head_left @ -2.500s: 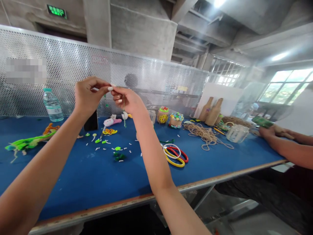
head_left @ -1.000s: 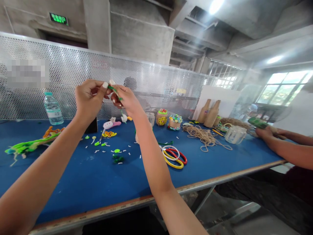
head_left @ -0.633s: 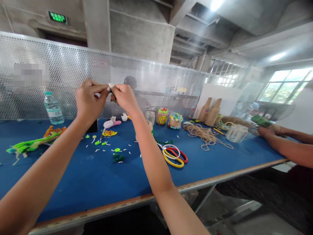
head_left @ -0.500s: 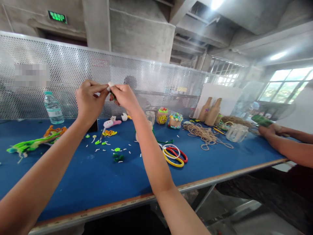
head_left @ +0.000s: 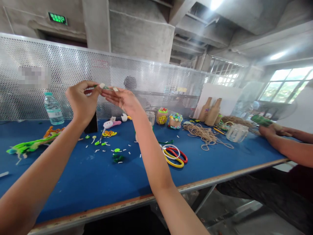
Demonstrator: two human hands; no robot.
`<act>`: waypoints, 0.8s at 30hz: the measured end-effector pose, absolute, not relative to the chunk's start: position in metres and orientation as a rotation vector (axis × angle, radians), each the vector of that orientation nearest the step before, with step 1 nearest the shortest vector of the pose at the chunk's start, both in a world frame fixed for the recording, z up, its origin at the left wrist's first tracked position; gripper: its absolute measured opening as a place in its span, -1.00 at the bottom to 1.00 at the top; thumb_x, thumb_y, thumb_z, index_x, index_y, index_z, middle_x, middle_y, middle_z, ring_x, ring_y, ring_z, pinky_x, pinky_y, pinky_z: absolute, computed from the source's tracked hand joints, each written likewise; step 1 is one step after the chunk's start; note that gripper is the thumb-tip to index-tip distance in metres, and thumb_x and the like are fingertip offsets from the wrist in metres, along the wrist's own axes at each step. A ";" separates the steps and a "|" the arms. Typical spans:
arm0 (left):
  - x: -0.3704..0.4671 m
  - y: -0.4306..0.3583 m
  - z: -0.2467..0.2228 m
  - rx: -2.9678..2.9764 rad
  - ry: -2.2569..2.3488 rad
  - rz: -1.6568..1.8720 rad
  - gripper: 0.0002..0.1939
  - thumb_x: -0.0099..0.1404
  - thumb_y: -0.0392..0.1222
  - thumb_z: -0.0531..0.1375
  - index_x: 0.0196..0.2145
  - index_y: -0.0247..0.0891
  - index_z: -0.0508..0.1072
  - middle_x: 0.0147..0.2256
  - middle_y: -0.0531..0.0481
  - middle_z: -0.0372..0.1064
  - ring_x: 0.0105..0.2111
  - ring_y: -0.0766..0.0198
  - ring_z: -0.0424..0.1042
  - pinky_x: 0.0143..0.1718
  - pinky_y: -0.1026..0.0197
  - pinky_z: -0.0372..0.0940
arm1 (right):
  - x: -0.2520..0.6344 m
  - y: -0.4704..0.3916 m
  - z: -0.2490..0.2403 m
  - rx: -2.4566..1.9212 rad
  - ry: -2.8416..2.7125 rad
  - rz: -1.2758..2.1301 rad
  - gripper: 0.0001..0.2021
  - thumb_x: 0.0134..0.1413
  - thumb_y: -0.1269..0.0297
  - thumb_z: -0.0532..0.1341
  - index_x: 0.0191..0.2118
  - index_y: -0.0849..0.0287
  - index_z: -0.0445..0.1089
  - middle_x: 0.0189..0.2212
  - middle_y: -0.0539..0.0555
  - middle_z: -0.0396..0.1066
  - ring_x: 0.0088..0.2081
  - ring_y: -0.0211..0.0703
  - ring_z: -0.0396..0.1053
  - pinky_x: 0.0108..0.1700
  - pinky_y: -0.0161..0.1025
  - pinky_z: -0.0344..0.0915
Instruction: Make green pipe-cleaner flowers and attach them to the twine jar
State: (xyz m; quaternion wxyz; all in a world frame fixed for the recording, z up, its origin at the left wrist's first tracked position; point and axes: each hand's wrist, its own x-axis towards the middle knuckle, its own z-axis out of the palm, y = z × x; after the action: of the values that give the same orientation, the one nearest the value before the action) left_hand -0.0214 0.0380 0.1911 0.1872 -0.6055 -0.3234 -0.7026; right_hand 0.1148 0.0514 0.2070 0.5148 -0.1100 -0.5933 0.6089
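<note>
My left hand is raised above the table, thumb and fingertips pinching a short, thin green piece that looks like pipe cleaner. Opposite it, my right hand has its thumb over fairly straight fingers, at the other end of the same piece. Much of the green piece is hidden by fingers. White shows at both thumb tips; whether nails or small scraps, I cannot tell. Below the hands lie a pink-and-white toy-like item, a yellow-orange loop shape, bright green bits and a dark green fuzzy clump.
Scissors with red and yellow handles lie right of my forearm. Behind are decorated jars, twine, wrapped bottles and a glass jar. A water bottle stands left. Another person's hands hold something green at right.
My hands have drawn apart a little, the left moving left. The right hand's fingers have straightened, and more of the green piece shows between the hands.
</note>
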 end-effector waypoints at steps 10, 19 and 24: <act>0.010 0.049 0.155 -2.101 -0.617 -1.419 -0.58 0.41 -0.16 -0.14 0.07 -0.32 0.34 0.08 -0.14 0.32 0.14 0.14 0.23 0.20 -0.01 0.10 | 0.102 0.045 0.212 -0.180 -1.179 1.389 -0.68 0.31 0.30 -0.20 -0.24 0.20 0.26 -0.11 0.06 0.45 -0.02 -0.29 0.38 0.09 -0.18 0.23; 0.030 0.054 0.134 -2.344 -0.751 -1.417 -0.30 0.39 0.17 -0.30 0.30 -0.37 -0.20 0.32 -0.31 -0.41 0.31 -0.10 -0.37 0.24 -0.25 -0.31 | 0.113 0.074 0.198 -0.267 -0.964 1.287 -0.71 0.23 0.51 -0.09 0.02 0.20 0.14 -0.07 0.07 0.43 -0.04 -0.25 0.40 0.02 -0.12 0.30; 0.027 0.055 0.140 -2.258 -0.798 -1.517 -0.45 0.43 0.09 -0.28 0.22 -0.19 0.08 0.26 -0.18 -0.02 0.27 0.01 -0.09 0.24 -0.20 -0.17 | 0.104 0.080 0.197 -0.313 -0.929 1.277 -0.78 0.26 0.39 0.01 -0.02 0.19 0.23 -0.13 0.08 0.46 -0.12 -0.18 0.44 -0.07 -0.10 0.36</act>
State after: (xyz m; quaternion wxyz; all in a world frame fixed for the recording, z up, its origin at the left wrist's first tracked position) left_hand 0.0266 0.0549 0.1402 0.1526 -0.7871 -0.2782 -0.5290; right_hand 0.1041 0.0801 0.1973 0.6933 -0.1399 -0.4159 0.5716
